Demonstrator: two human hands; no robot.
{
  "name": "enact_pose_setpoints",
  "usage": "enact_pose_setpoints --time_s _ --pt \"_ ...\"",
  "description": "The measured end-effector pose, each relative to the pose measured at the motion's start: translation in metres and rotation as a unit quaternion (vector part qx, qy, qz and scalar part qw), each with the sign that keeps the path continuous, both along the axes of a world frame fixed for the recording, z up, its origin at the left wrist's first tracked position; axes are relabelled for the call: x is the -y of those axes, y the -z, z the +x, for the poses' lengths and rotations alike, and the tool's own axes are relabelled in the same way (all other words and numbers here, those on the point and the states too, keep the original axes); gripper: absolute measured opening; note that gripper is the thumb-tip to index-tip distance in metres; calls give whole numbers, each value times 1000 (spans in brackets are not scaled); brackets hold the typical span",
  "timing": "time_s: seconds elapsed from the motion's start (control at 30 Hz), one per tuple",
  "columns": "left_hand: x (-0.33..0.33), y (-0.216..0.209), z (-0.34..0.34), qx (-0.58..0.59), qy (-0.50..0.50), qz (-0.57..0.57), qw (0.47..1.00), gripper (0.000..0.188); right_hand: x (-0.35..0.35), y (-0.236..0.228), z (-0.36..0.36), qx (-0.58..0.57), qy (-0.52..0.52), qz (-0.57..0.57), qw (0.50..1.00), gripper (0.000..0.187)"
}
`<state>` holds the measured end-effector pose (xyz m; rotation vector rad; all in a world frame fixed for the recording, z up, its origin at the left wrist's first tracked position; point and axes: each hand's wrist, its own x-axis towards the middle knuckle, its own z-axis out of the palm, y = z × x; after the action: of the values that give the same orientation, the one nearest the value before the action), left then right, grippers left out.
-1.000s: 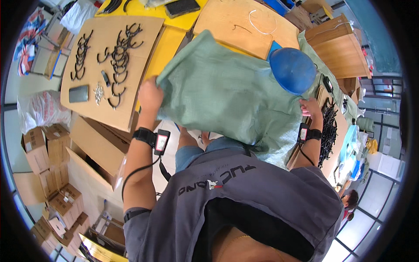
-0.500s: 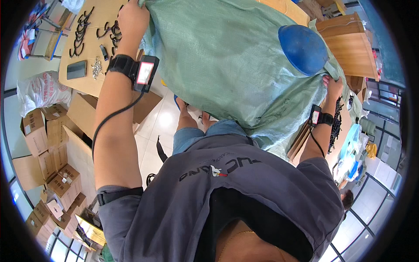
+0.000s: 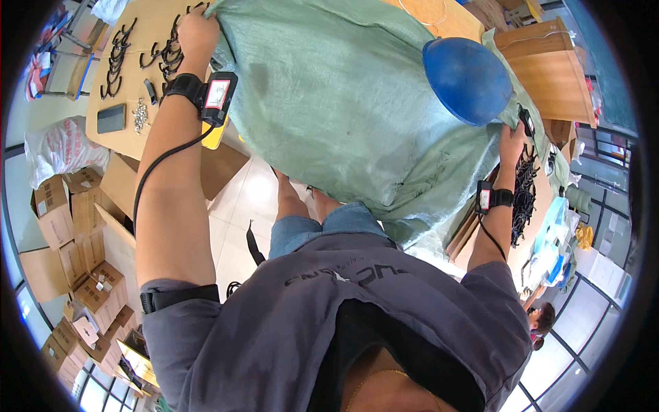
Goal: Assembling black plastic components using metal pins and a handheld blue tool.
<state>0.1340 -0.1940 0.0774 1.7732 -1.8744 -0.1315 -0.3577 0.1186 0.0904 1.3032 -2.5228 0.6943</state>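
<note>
Between left hand [image 3: 198, 34] and right hand [image 3: 511, 141], wide green woven sheet [image 3: 329, 110] and blue plastic dome [image 3: 468, 80] block passage; above seems free.

A cardboard sheet [image 3: 133, 84] carries curved black pieces [image 3: 116, 63], a flat dark object [image 3: 111, 119] and silver bits [image 3: 140, 115]; boxes [image 3: 100, 284] stand on the pale floor [image 3: 235, 196].

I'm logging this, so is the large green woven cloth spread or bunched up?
Mostly spread: the green woven cloth stretches between the left hand and right hand, creased toward its lower right.
</note>
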Motion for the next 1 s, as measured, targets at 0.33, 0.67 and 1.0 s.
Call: enact_pose_setpoints --time_s 0.33,0.67,1.0 --pt "6 16 -1 -53 1 8 999 26 -11 -9 2 125 -20 -2 992 31" --pt "-9 1 0 -104 -3 46 993 24 -15 -52 39 311 -90 50 945 24" --pt "-76 -49 55 -239 -27 12 971 24 -19 -107 76 352 -272 211 870 28"
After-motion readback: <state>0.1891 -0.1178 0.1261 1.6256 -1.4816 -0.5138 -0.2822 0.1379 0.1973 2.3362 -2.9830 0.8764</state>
